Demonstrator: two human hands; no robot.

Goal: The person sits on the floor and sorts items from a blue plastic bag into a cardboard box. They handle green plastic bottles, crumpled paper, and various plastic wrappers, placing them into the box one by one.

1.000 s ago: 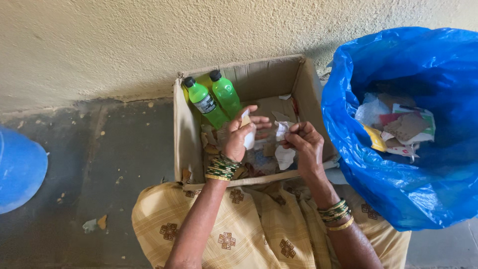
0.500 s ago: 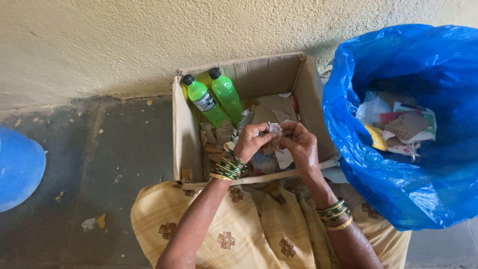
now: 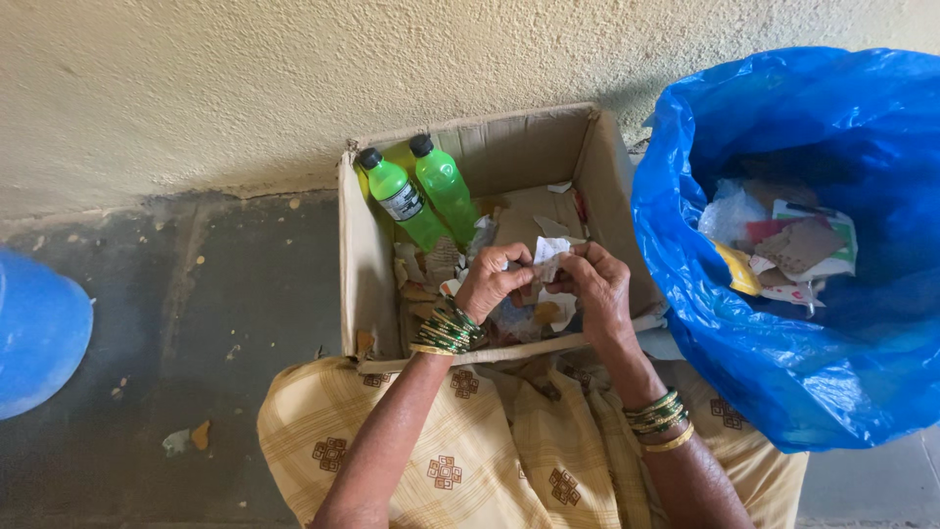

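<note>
My left hand [image 3: 493, 281] and my right hand [image 3: 597, 285] meet over an open cardboard box [image 3: 367, 264] and together pinch a bundle of white paper scraps [image 3: 546, 253]. Both wrists carry green and gold bangles. Under my hands the box floor is littered with torn paper and card pieces [image 3: 534, 315]. Two green plastic bottles [image 3: 419, 194] with black caps lean in the box's far left corner.
A large blue plastic bag [image 3: 783, 323] stands open on the right, holding card, paper and wrappers. A blue rounded object [image 3: 39, 328] lies at the left edge. A rough cream wall runs behind the box. Small scraps dot the dark floor.
My left hand, earlier raised apart with a white scrap, has come to my right hand. Both now grip the paper scraps together, lifted slightly.
</note>
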